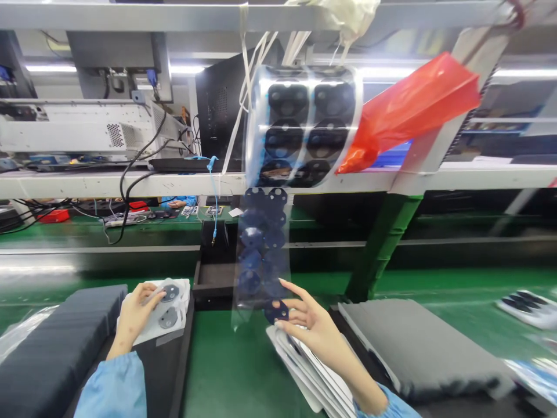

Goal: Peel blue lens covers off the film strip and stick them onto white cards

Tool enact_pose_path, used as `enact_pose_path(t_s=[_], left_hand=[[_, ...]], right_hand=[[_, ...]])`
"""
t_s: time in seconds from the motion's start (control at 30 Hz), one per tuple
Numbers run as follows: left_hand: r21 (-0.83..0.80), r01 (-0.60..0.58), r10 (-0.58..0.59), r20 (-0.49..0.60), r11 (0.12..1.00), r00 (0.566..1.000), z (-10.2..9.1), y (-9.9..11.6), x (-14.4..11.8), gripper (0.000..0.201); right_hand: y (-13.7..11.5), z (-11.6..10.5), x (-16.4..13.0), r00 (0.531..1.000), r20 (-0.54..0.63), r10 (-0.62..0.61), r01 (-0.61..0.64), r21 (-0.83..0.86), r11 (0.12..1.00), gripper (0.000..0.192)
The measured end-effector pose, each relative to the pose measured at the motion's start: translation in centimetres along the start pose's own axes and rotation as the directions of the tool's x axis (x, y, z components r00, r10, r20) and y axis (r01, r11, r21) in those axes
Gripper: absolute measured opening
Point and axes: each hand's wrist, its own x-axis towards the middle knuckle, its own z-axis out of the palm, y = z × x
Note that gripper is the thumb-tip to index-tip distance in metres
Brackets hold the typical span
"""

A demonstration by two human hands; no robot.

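Note:
On the left, my left hand [134, 316] rests over a white panel [178, 310] bearing two round dark lens-like discs. Its thumb and fingertips are pinched at the upper disc; what lies between them is hard to make out. A small dark blue sticker [275, 312] with holes in it is held between the thumb and fingers of my right hand [311, 322]. This hand is beside the lower end of a clear strip [263, 249] carrying rows of similar stickers. The strip hangs from a large roll [304, 125]. Below my right hand lies a stack of white panels [308, 371].
Dark grey foam [65, 348] lies left, and a grey foam sheet [418, 342] right. A white shelf rail [183, 184] crosses ahead, with a red plastic bag [418, 110] beside the roll. Another white panel [526, 307] sits far right on the green table [226, 371].

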Motion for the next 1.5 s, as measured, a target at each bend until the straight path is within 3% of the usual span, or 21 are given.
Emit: enact_pose_path(t_s=[0.1,0.23,0.3,0.43,0.53,0.73,0.8,0.9,1.0,1.07,1.13,1.23,1.3,1.37,1.43,1.5], left_hand=[[-0.243,0.053,-0.043,0.045,0.969,0.998,0.2,3.2,-1.5,0.058],[-0.423,0.165,-0.044,0.281,0.891,0.959,1.0,7.9,-5.1,0.062],[-0.454,0.23,-0.03,0.406,0.861,0.913,1.9,9.6,-7.0,0.051],[-0.47,0.394,0.015,0.657,0.79,0.753,4.4,11.0,-9.7,0.035],[-0.429,0.473,-0.011,0.732,0.77,0.681,5.8,11.3,-10.5,0.038],[-0.495,0.579,-0.08,0.711,0.648,0.699,6.1,12.2,-11.3,0.035],[-0.519,0.604,-0.115,0.694,0.605,0.711,6.0,12.1,-11.4,0.034],[-0.587,0.59,-0.141,0.632,0.554,0.762,6.0,11.8,-11.4,0.034],[-0.653,0.543,-0.161,0.55,0.528,0.819,6.2,11.5,-11.3,0.034],[-0.661,0.515,-0.162,0.52,0.545,0.839,6.4,11.5,-11.3,0.035],[-0.655,0.481,-0.145,0.499,0.583,0.854,6.7,11.4,-11.3,0.038],[-0.632,0.411,-0.167,0.409,0.657,0.897,7.3,11.1,-11.5,0.044],[-0.623,0.346,-0.213,0.28,0.701,0.936,7.7,10.8,-11.8,0.049],[-0.613,0.287,-0.208,0.198,0.736,0.958,8.0,10.8,-12.5,0.052],[-0.606,0.291,-0.171,0.248,0.741,0.953,8.3,11.1,-13.4,0.052],[-0.604,0.355,-0.16,0.352,0.714,0.922,8.5,11.9,-14.7,0.05]], right_hand=[[-1.2,0.7,0.9,0.995,-0.019,-0.102,0.1,-0.073,0.992,0.044],[-2.3,1.5,1.4,0.95,-0.101,-0.297,0.272,-0.206,0.94,0.02],[-2.5,1.8,1.5,0.899,-0.101,-0.425,0.384,-0.282,0.879,0.023],[-2.5,1.9,1.2,0.777,-0.041,-0.628,0.558,-0.415,0.718,0.031],[-2.5,1.8,0.8,0.708,0.002,-0.707,0.611,-0.505,0.61,0.035],[-3.1,1.3,0.4,0.578,0.106,-0.809,0.679,-0.613,0.404,0.031],[-3.1,1.3,0.3,0.56,0.116,-0.82,0.679,-0.632,0.374,0.031],[-2.9,1.4,-0.2,0.559,0.093,-0.824,0.652,-0.664,0.368,0.038],[-3.5,1.5,-1.2,0.463,0.127,-0.877,0.605,-0.768,0.208,0.036],[-4.4,1.6,-1.9,0.435,0.166,-0.885,0.616,-0.771,0.158,0.025],[-5.5,1.6,-2.4,0.48,0.154,-0.863,0.689,-0.676,0.262,0.02],[-6.5,1.8,-2.6,0.622,-0.012,-0.783,0.716,-0.396,0.575,0.018],[-6.5,1.9,-2.6,0.757,-0.189,-0.626,0.599,-0.185,0.779,0.02],[-6.1,2.0,-2.5,0.872,-0.311,-0.378,0.404,0.02,0.914,0.034],[-5.7,2.3,-2.5,0.94,-0.298,-0.166,0.225,0.173,0.959,0.043],[-5.5,2.8,-2.5,0.967,-0.253,-0.041,0.107,0.25,0.962,0.034]])
